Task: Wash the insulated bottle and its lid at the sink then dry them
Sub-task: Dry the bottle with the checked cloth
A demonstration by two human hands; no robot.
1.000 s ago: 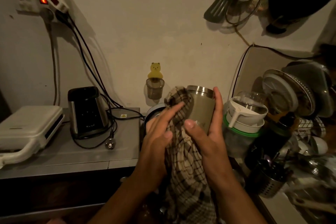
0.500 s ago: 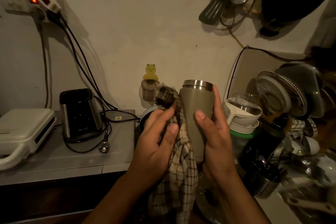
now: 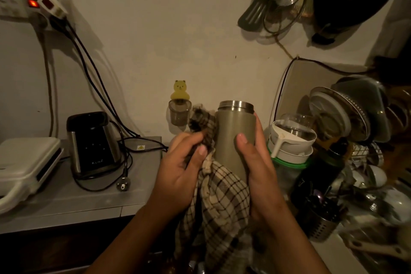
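Note:
The insulated bottle (image 3: 231,133) is olive-grey with a steel rim, upright and lidless, held at chest height in front of the wall. My right hand (image 3: 258,169) wraps its right side and lower body, thumb across the front. My left hand (image 3: 182,167) pinches a brown checked cloth (image 3: 220,204) against the bottle's left side; the cloth bunches above my fingers and hangs down below both hands. I cannot make out the lid.
A grey counter (image 3: 66,198) at left carries a black blender base (image 3: 93,142), a white sandwich maker (image 3: 24,167) and loose cables. At right, a crowded dish rack (image 3: 355,131), stacked white jug (image 3: 291,138) and a cutlery holder (image 3: 322,222). Utensils hang on the wall above.
My left hand has drawn the cloth off the bottle's mouth and down its left side, uncovering the body. My right hand keeps its grip.

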